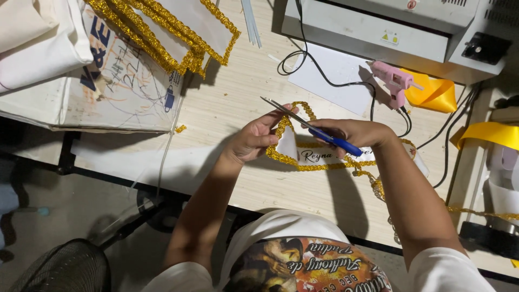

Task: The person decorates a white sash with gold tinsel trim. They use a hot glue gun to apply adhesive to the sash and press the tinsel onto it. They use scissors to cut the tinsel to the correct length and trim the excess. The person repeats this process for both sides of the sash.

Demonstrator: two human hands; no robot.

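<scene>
The white sash point(319, 156) with its gold glitter trim point(281, 130) lies across the middle of the desk point(227, 108), its long axis running left to right, with the pointed end turned up toward the left hand point(254, 139). That hand is closed on the sash's left tip, thumb and fingers pinching the trimmed edge and lifting it a little off the wood. The right hand point(354, 132) is wrapped around the blue handles of a pair of scissors point(303, 123); the blades point up and to the left, crossing over the raised tip, so the cutting end sits just beside the left hand's fingers and right at the loop of gold trim there. The blades look narrowly parted, though how far is hard to tell. The scissors' axis therefore runs on a slant across the sash rather than along it, and the left hand is the nearer one to the point where blade meets trim. The rest of the sash trails right under the right forearm, and loose gold trim drops off the near edge of the desk. Farther off lie a pink glue gun point(394, 81) with its black cord, yellow ribbon point(435, 94), a grey machine point(378, 27) at the far edge, and more gold-trimmed sashes point(173, 32) at the far left.
</scene>
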